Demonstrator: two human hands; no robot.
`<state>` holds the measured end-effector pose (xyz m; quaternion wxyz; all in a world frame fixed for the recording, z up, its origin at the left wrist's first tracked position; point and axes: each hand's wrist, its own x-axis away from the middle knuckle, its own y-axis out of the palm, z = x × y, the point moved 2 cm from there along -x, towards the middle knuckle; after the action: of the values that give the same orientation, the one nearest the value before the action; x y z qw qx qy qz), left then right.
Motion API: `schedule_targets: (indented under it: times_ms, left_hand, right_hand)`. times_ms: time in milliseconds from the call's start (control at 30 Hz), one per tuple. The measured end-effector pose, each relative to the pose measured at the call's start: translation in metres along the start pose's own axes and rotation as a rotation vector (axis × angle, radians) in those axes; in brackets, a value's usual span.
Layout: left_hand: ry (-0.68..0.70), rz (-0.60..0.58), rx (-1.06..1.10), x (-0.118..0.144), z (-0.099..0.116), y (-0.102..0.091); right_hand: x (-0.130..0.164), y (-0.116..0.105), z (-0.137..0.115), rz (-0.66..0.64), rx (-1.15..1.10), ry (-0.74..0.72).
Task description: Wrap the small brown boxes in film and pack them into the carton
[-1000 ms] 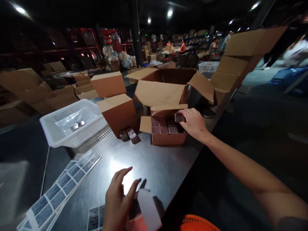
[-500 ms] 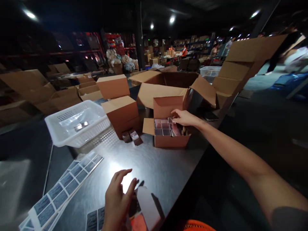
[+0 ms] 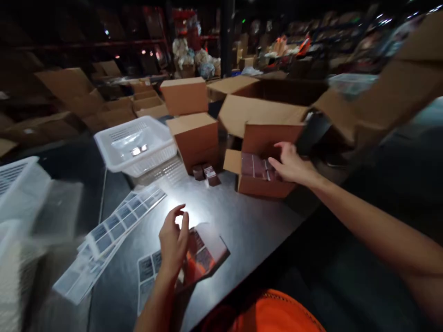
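Note:
My right hand (image 3: 294, 166) is over the right side of a small open cardboard box (image 3: 261, 185). Its thumb and forefinger are spread, with nothing seen between them. Rows of small dark boxes in clear wrap (image 3: 254, 165) fill the carton. My left hand (image 3: 173, 240) hovers above the metal table, fingers loosely curved and holding nothing. Just right of it lies an open white-flapped box (image 3: 214, 242) with dark and orange-lit contents, partly hidden by that hand. Two small dark boxes (image 3: 210, 174) sit on the table left of the carton.
Sheets of printed labels (image 3: 119, 223) lie on the left of the table (image 3: 238, 219). Behind them stands a white plastic basket (image 3: 138, 159) with small wrapped items. Brown boxes (image 3: 195, 143) and a large open carton (image 3: 263, 110) line the back. An orange rounded object (image 3: 277, 313) is at the bottom.
The view has swung left and down, so things appear farther right and higher. My left thumb and forefinger are closer together. My right thumb and forefinger have spread over the carton.

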<state>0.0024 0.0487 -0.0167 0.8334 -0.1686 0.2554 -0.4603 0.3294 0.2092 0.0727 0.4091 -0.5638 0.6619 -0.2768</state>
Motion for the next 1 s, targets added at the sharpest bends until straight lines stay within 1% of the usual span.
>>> schedule_targets:
  times_ms: [33,67,100,133,167,200,233,267,300,333,400,500,567,600,667,700,733,767,800,867,900,933,1000]
  left_hand:
    - [-0.006,0.022,0.007,-0.001,0.001,-0.001]
    - [-0.002,0.021,0.016,-0.001,0.002,-0.001]
    - [0.008,0.017,0.023,-0.002,0.004,-0.001]
    - [0.027,0.01,0.029,-0.001,0.006,0.0]
    - [0.052,-0.001,0.033,-0.001,0.008,0.001]
    - [0.081,-0.008,0.034,0.0,0.01,0.001]
    - [0.109,-0.012,0.033,0.001,0.011,0.001]
    - [0.131,-0.014,0.024,0.002,0.012,0.0]
    - [0.141,-0.016,0.0,0.002,0.011,-0.002]
    - [0.135,-0.017,-0.046,0.001,0.01,-0.003]
    - [0.081,-0.027,-0.207,-0.002,0.007,-0.006]
    - [-0.028,-0.036,-0.471,-0.007,0.003,-0.009]
    - [-0.071,-0.054,-0.584,-0.01,0.002,-0.009]
    - [-0.091,-0.072,-0.635,-0.011,0.001,-0.008]
    - [-0.126,-0.109,-0.732,-0.014,-0.001,-0.007]
    - [-0.142,-0.115,-0.769,-0.015,-0.003,-0.007]
    - [-0.151,-0.113,-0.785,-0.017,-0.005,-0.008]
    - [-0.152,-0.109,-0.78,-0.018,-0.007,-0.008]
    - [-0.145,-0.106,-0.758,-0.02,-0.009,-0.009]
    - [-0.115,-0.12,-0.69,-0.022,-0.012,-0.011]
    - [-0.095,-0.136,-0.653,-0.022,-0.012,-0.012]
    - [-0.074,-0.154,-0.62,-0.022,-0.011,-0.012]
    - [-0.032,-0.195,-0.561,-0.021,-0.009,-0.013]
  right_hand:
    - [0.014,0.004,-0.014,0.037,-0.02,-0.078]
    - [0.03,0.011,-0.03,0.096,-0.079,-0.225]
    - [0.048,0.021,-0.046,0.083,-0.183,-0.388]
    - [0.066,0.035,-0.061,-0.019,-0.304,-0.542]
    - [0.083,0.052,-0.076,-0.194,-0.409,-0.659]
    - [0.098,0.069,-0.09,-0.376,-0.496,-0.743]
    - [0.11,0.086,-0.1,-0.523,-0.559,-0.765]
    - [0.117,0.102,-0.109,-0.637,-0.599,-0.74]
    - [0.12,0.115,-0.115,-0.71,-0.624,-0.694]
    - [0.12,0.124,-0.119,-0.748,-0.636,-0.634]
    - [0.115,0.133,-0.12,-0.77,-0.639,-0.525]
    - [0.11,0.129,-0.116,-0.766,-0.545,-0.453]
    - [0.112,0.122,-0.112,-0.759,-0.441,-0.463]
    - [0.115,0.119,-0.111,-0.742,-0.415,-0.511]
    - [0.118,0.114,-0.112,-0.671,-0.454,-0.678]
    - [0.117,0.112,-0.113,-0.61,-0.502,-0.758]
    - [0.113,0.11,-0.114,-0.528,-0.55,-0.802]
    - [0.106,0.111,-0.115,-0.431,-0.58,-0.796]
    - [0.095,0.113,-0.115,-0.33,-0.578,-0.736]
    - [0.066,0.124,-0.115,-0.172,-0.487,-0.511]
    - [0.051,0.132,-0.115,-0.136,-0.425,-0.398]
    - [0.037,0.14,-0.115,-0.13,-0.377,-0.303]
    - [0.016,0.155,-0.115,-0.147,-0.353,-0.191]
